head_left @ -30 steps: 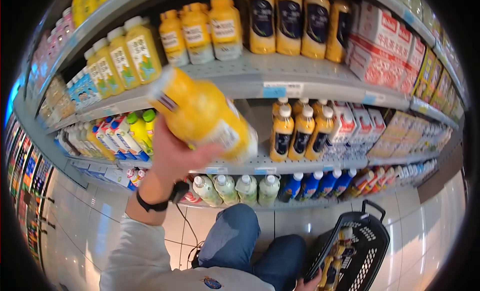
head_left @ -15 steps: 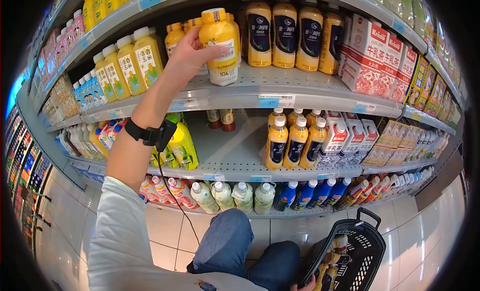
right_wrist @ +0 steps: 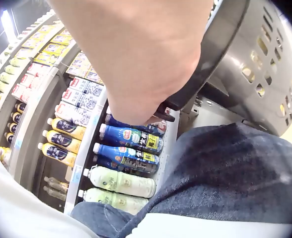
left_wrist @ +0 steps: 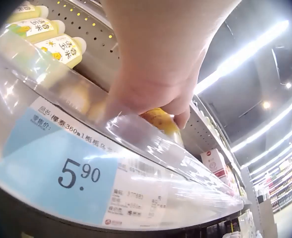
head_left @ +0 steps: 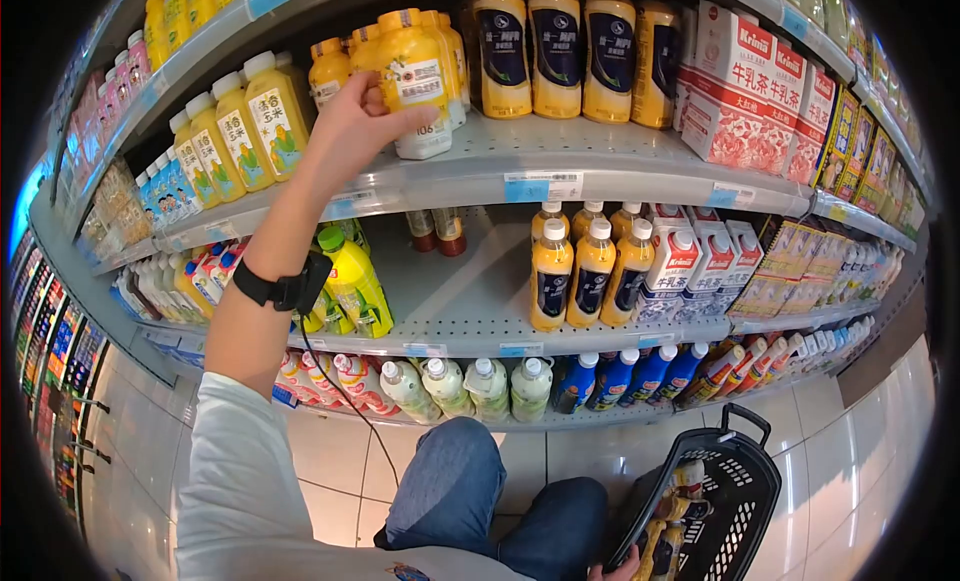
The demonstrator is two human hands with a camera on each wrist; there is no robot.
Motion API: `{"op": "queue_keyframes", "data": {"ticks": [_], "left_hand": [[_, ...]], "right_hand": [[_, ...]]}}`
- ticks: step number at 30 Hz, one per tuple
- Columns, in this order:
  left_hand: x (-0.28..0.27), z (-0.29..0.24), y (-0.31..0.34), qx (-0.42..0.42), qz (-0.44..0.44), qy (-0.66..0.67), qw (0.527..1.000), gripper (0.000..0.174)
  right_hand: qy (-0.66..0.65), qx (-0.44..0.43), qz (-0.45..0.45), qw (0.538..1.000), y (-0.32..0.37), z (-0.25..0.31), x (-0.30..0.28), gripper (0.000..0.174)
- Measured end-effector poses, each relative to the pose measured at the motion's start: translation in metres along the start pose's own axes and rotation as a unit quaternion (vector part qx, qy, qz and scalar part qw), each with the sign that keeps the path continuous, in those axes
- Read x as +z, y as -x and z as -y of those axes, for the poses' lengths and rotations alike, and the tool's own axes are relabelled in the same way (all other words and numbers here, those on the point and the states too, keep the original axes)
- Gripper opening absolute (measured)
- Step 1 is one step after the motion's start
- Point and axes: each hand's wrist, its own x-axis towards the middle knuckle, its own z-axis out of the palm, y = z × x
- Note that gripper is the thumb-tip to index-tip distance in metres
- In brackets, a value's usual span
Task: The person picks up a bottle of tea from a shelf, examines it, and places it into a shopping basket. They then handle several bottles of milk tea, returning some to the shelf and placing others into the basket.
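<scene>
In the head view my left hand [head_left: 375, 121] is at a yellow drink bottle [head_left: 408, 66] standing upright at the front of the upper shelf. The thumb lies across the lower front of its label, and the curled fingers are at its left side. Similar bottles stand behind and beside it. From the left wrist, only a yellow part of this bottle [left_wrist: 162, 120] shows past the hand. Low at the right, my right hand [head_left: 622, 564] grips the near rim of a black shopping basket [head_left: 748, 496], which holds several small bottles.
A blue price tag [left_wrist: 61, 168] runs along the shelf edge under the left hand. Corn drink bottles [head_left: 275, 121] stand left of it; dark-labelled bottles [head_left: 555, 56] and red-and-white cartons [head_left: 735, 101] stand to the right. A cable [head_left: 345, 411] hangs from the left wrist.
The yellow bottle was tilted in midair in front of the shelves, then raised upright to the upper shelf's edge. It now sits slightly farther back. The right hand stays at the basket.
</scene>
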Motion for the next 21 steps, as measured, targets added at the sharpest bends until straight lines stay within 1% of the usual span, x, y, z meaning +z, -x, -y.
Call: {"op": "queue_keyframes", "data": {"ticks": [2, 6, 8, 9, 13, 14, 16, 19, 20, 21], "left_hand": [[0.006, -0.003, 0.012, 0.005, 0.033, 0.071, 0.997, 0.049], [0.005, -0.001, 0.013, -0.014, 0.049, 0.078, 0.996, 0.044], [0.002, -0.002, 0.012, -0.019, 0.079, 0.080, 0.993, 0.041], [0.001, -0.002, 0.012, -0.020, 0.079, 0.080, 0.993, 0.041], [0.002, -0.003, 0.012, -0.051, 0.084, 0.062, 0.993, 0.040], [0.002, -0.003, 0.011, -0.057, 0.085, 0.049, 0.994, 0.040], [0.003, -0.001, 0.011, -0.056, 0.085, 0.052, 0.993, 0.040], [0.001, 0.006, 0.010, -0.044, 0.082, 0.047, 0.995, 0.040], [0.001, 0.010, 0.010, -0.034, 0.084, 0.041, 0.995, 0.040], [-0.002, 0.008, 0.011, -0.023, 0.071, -0.025, 0.997, 0.042]], "right_hand": [[-0.005, 0.000, -0.002, 1.000, 0.001, 0.007, -0.003, 0.080], [-0.020, -0.019, -0.011, 1.000, 0.001, 0.010, -0.004, 0.079], [-0.016, -0.019, -0.010, 1.000, 0.000, 0.009, -0.003, 0.078], [-0.014, -0.018, -0.008, 1.000, 0.000, 0.007, -0.002, 0.077], [-0.002, -0.012, -0.024, 1.000, 0.001, -0.002, 0.003, 0.076], [-0.007, -0.013, -0.020, 1.000, 0.001, 0.004, 0.000, 0.076], [-0.012, -0.014, -0.016, 1.000, 0.001, 0.007, -0.001, 0.075], [0.019, -0.021, -0.026, 0.999, -0.002, -0.001, 0.004, 0.073], [0.007, -0.052, -0.034, 0.998, -0.007, -0.014, 0.011, 0.072], [-0.003, -0.075, -0.043, 0.996, -0.006, -0.029, 0.016, 0.072]]}}
